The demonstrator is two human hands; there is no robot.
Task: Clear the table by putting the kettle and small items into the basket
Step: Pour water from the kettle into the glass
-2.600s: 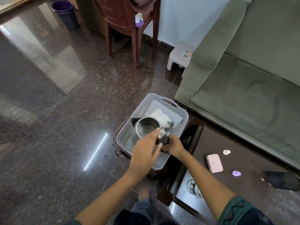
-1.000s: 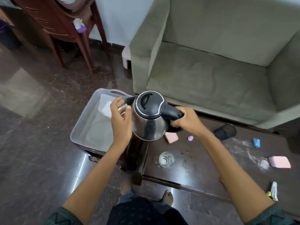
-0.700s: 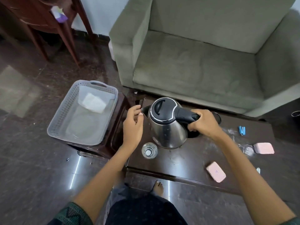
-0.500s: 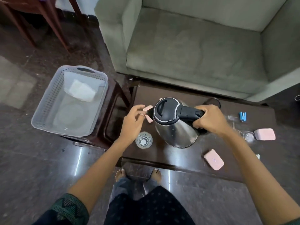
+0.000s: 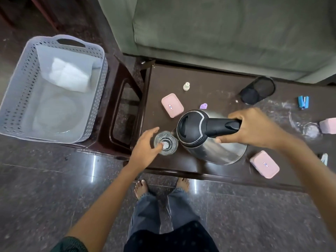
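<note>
Kettle gripped on the tabletop, drinking glass at its spout.

The right hand (image 5: 254, 128) is clenching the black handle of the steel kettle (image 5: 211, 137), which is leaning toward the clear drinking glass (image 5: 165, 143) just beside its spout; whether its base is resting on the dark tabletop (image 5: 209, 88) or hanging just above it is hard to tell. The left hand (image 5: 145, 148) is lying open, fingertips touching the near rim of the glass without closing on it. The grey basket (image 5: 16, 99) is sitting well to the kettle's left on a separate stand (a folded white cloth (image 5: 70, 75) is lying inside). Pink cases (image 5: 172, 105) (image 5: 264, 166) are flanking the kettle behind and to its right. Likely risks: the swinging kettle body clipping the glass and toppling it off the near edge, or tilting further and spilling any water left inside.
</note>
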